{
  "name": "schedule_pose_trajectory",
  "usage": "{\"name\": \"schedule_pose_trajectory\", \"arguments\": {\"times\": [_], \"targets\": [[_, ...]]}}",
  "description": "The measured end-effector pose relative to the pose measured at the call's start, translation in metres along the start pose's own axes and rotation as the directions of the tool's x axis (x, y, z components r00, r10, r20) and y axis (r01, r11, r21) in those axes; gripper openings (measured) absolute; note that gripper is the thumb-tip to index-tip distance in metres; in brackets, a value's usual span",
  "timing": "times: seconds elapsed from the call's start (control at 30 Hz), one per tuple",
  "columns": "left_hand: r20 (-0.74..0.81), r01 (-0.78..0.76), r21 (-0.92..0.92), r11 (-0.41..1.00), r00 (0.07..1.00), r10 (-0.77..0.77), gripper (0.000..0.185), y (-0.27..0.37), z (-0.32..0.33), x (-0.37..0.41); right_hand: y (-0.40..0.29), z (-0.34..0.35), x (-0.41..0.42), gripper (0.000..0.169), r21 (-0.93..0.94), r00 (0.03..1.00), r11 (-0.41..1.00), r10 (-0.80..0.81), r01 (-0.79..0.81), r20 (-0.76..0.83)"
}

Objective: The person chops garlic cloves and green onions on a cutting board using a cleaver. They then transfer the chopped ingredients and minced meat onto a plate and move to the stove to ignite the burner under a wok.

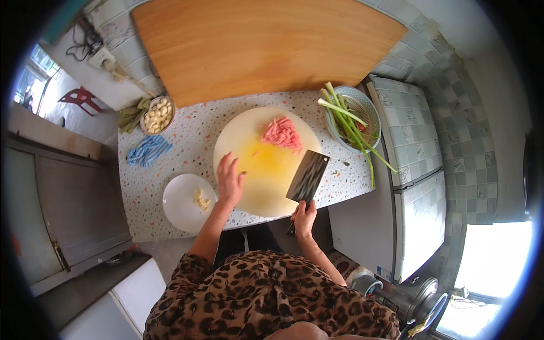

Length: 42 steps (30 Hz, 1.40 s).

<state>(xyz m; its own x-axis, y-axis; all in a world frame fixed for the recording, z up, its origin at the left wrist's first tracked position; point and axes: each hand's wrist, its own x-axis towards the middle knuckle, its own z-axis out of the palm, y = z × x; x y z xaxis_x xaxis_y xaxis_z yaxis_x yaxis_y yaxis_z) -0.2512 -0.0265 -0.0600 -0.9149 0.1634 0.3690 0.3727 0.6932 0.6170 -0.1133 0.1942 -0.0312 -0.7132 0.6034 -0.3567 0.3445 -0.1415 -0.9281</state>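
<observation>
My right hand (304, 219) grips the handle of a Chinese cleaver (309, 176), its broad dark blade lying over the right edge of a round white cutting board (263, 199). With fingers apart and nothing in them, my left hand (230, 178) is over the board's left edge. A pile of shredded raw pink meat (281, 134) sits on the far part of the board. Yellow staining spreads across the board's middle, with a few small meat scraps. Left of the board, close to my left forearm, a white plate (180, 199) carries a small heap of chopped pale pieces, perhaps garlic (201, 200).
A pale blue plastic basket (376, 106) with green stalks (346, 114) hanging over its rim stands at right, beside a refrigerator (365, 225). At left are a bowl of peeled garlic cloves (158, 114) and a blue striped cloth (149, 151). A large wooden board (263, 46) leans behind the speckled counter (191, 159).
</observation>
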Motion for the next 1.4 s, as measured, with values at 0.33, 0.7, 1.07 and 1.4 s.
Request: {"name": "schedule_pose_trajectory", "arguments": {"times": [0.33,0.7,1.07,1.4], "targets": [[0.045,-0.181,-0.186,0.966,0.98,0.192,0.081,0.032,0.131,0.144,-0.007,0.016,0.124,0.017,-0.108,0.992,0.991,-0.071,0.082,0.103],[-0.039,-0.136,-0.315,0.939,0.991,0.13,0.061,0.085,0.137,0.138,-0.018,0.039,0.144,0.008,-0.129,0.908,0.983,-0.066,0.131,0.413],[-0.342,-0.046,-0.538,0.842,0.924,-0.168,0.056,0.057,0.016,0.052,-0.041,0.078,0.01,0.005,-0.224,0.766,0.909,-0.142,0.352,0.627],[-0.408,0.268,-0.276,0.923,0.837,-0.365,0.049,-0.089,-0.11,-0.076,0.062,0.202,-0.102,0.013,-0.211,0.574,0.925,-0.009,0.315,0.819]]}}
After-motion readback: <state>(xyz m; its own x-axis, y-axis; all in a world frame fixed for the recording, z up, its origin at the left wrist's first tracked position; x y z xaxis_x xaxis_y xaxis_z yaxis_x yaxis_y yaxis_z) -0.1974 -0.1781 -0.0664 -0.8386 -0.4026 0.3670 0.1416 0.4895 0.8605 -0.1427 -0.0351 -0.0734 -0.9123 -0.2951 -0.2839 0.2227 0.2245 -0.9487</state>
